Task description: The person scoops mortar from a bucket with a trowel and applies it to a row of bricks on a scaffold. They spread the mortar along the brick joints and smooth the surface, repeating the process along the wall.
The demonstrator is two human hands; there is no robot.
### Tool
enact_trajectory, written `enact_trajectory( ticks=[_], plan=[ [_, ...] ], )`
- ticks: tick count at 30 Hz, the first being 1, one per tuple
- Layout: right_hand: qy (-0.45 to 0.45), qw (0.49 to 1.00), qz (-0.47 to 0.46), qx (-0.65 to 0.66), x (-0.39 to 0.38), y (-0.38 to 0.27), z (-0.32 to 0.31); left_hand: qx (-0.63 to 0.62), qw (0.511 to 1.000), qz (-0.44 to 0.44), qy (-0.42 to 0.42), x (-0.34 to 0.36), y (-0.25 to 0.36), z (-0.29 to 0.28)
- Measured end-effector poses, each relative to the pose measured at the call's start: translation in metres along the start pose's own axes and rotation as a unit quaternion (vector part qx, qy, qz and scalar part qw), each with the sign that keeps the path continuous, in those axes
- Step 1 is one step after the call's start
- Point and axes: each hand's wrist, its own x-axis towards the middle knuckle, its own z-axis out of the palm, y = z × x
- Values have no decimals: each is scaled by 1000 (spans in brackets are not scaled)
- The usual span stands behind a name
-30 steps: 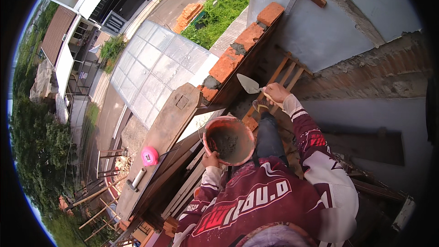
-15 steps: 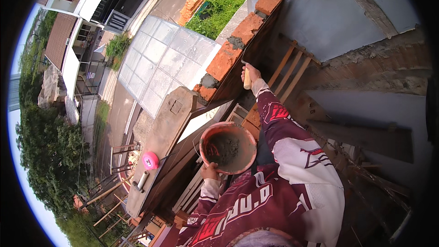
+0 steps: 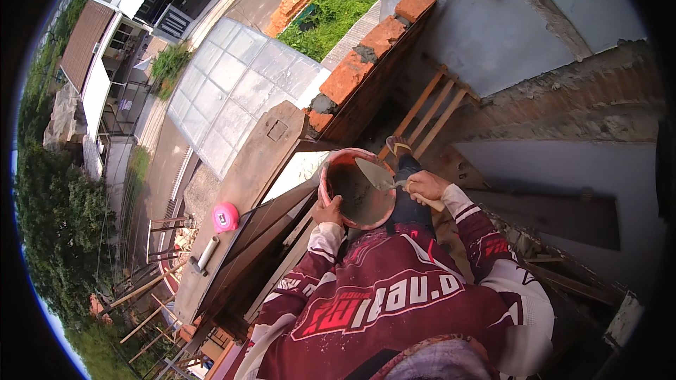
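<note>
While the left hand grips the red bowl's rim to steady it | right hand clasps the trowel, blade dipped into the mortar | brick wall just beyond, within reach.

It is bright daytime, with soft, even light from the sky above. The clear roof panels far to the left of the hands shine pale, almost washed out. The space below the brick wall, just past the hands, sits in deep shade. Straight lines bend near the rim (a black ring frames everything). The picture is sharp around the hands.
</note>
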Motion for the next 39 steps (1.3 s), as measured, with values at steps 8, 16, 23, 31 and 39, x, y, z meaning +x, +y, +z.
enact_trajectory(
  ticks=[8, 16, 23, 31, 39],
  plan=[
    [368, 819, -65, -435, 26, -50, 65, -53, 971, 121, -197, 10, 59, 35],
    [469, 726, -101, -493, -9, -136, 63, -102, 950, 210, -207, 37, 121, 36],
    [393, 681, -84, -613, -41, -182, 77, -177, 932, 204, -240, 63, 174, 43],
    [399, 542, -97, -733, -32, -224, 85, -128, 896, 264, -335, 51, 214, 53],
    [365, 663, -64, -650, -82, -246, 38, -112, 925, 156, -327, 66, 223, 44]
  ],
)
